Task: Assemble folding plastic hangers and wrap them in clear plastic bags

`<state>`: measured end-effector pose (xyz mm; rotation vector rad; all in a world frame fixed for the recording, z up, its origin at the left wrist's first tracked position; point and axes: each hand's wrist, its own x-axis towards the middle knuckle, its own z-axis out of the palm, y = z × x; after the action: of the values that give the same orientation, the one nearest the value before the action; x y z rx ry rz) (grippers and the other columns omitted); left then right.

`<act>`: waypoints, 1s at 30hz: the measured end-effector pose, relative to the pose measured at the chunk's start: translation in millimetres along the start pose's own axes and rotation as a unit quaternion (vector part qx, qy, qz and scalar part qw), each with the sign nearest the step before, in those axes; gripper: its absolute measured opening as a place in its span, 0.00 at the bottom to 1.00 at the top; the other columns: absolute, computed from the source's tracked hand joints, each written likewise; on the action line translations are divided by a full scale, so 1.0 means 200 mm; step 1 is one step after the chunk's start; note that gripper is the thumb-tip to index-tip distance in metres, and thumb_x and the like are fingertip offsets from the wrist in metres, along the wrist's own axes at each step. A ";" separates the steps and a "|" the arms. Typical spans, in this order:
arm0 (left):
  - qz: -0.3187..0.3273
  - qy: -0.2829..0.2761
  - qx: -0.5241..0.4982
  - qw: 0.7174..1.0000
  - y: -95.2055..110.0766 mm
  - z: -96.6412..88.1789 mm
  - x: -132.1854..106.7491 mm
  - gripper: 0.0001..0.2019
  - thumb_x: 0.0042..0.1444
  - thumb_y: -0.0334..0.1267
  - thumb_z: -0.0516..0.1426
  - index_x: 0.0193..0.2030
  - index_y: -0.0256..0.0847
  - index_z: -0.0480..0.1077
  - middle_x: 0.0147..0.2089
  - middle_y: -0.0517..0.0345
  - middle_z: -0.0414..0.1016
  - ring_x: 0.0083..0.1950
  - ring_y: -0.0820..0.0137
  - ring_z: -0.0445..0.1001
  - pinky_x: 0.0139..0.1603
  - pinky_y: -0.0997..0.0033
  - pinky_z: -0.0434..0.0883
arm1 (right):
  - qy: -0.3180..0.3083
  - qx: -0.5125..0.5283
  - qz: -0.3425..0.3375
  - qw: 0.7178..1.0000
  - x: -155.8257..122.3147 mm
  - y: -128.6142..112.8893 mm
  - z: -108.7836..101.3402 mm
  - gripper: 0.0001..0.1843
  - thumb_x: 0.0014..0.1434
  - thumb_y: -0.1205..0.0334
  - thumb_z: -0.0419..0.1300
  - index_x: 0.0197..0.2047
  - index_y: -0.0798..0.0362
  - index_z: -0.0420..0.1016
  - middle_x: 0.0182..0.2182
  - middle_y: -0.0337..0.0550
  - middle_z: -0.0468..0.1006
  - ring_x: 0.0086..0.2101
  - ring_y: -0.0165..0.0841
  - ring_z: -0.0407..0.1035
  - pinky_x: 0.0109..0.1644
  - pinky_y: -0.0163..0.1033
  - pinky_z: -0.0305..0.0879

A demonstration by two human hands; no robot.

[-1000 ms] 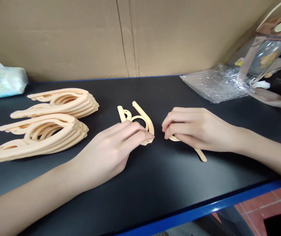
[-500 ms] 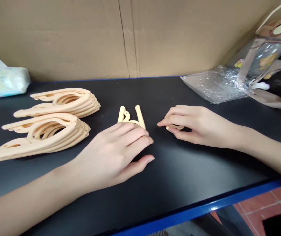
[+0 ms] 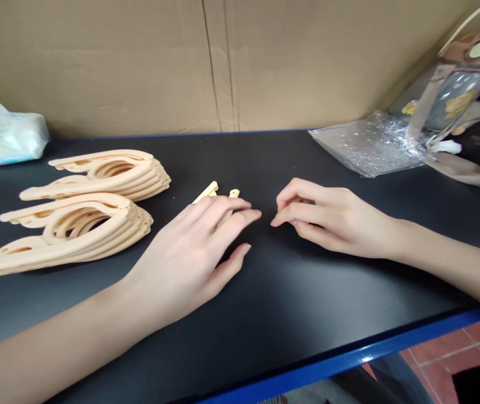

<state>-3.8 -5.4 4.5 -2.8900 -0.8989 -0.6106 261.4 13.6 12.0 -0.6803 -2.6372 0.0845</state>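
My left hand point(image 3: 193, 252) lies flat in the middle of the black table point(image 3: 265, 314), fingers stretched out over a peach plastic hanger piece point(image 3: 208, 191). Only two tips of that piece show past the fingers. The thumb is apart and rests on the table. My right hand point(image 3: 332, 219) sits just to the right, fingers curled and pinched together near the left hand's fingertips. What they hold, if anything, is hidden. Two stacks of folded peach hangers point(image 3: 92, 224) lie to the left of my left hand.
A cardboard wall point(image 3: 223, 62) closes the back of the table. A crumpled clear plastic bag point(image 3: 366, 146) and a packaged bottle point(image 3: 454, 90) lie at the back right, a white-blue packet point(image 3: 0, 140) at the far left. The blue table edge point(image 3: 349, 359) runs along the front.
The peach hanger piece has folded down under my left hand, so less of it shows. The piece under my right hand has gone out of sight as its fingers closed.
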 end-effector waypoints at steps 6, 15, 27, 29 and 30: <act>-0.012 -0.025 0.012 1.000 -0.01 0.01 0.00 0.15 0.70 0.33 0.49 0.57 0.31 0.71 0.57 0.45 0.76 0.61 0.56 0.72 0.66 0.50 0.67 | 0.028 0.000 0.008 1.000 0.01 -0.01 0.01 0.14 0.69 0.72 0.50 0.49 0.57 0.75 0.42 0.46 0.73 0.32 0.26 0.69 0.36 0.32 0.65; 0.069 -0.027 -0.088 0.993 0.00 0.00 -0.02 0.20 0.67 0.22 0.47 0.62 0.38 0.65 0.62 0.53 0.70 0.62 0.72 0.70 0.61 0.75 0.67 | -0.004 0.037 0.098 0.994 0.01 -0.03 -0.01 0.04 0.66 0.65 0.56 0.43 0.56 0.70 0.17 0.24 0.54 0.16 0.22 0.52 0.23 0.30 0.51; 0.006 -0.017 -0.075 0.997 0.00 -0.01 0.01 0.14 0.68 0.28 0.49 0.58 0.37 0.66 0.49 0.57 0.75 0.49 0.68 0.73 0.56 0.67 0.65 | -0.006 0.060 0.064 0.996 0.00 0.01 -0.03 0.15 0.59 0.74 0.48 0.50 0.59 0.63 0.28 0.34 0.66 0.26 0.26 0.62 0.33 0.30 0.60; 0.026 -0.022 -0.066 0.997 -0.01 -0.01 0.02 0.11 0.69 0.30 0.49 0.55 0.36 0.68 0.48 0.56 0.76 0.49 0.67 0.73 0.55 0.64 0.64 | 0.001 0.053 0.061 0.997 0.00 0.01 -0.02 0.16 0.60 0.75 0.48 0.51 0.59 0.64 0.29 0.35 0.66 0.28 0.27 0.63 0.35 0.31 0.61; 0.033 -0.023 -0.062 0.997 -0.01 -0.01 0.02 0.10 0.69 0.31 0.50 0.54 0.36 0.68 0.48 0.55 0.76 0.50 0.66 0.74 0.55 0.63 0.64 | 0.005 0.049 0.059 0.997 0.00 0.01 -0.01 0.16 0.60 0.75 0.49 0.51 0.59 0.64 0.29 0.36 0.67 0.29 0.28 0.63 0.35 0.32 0.61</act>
<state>-2.2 -2.3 7.3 -3.0423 -0.7931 -0.6190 263.5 16.0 14.2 -0.8011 -2.5623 0.2418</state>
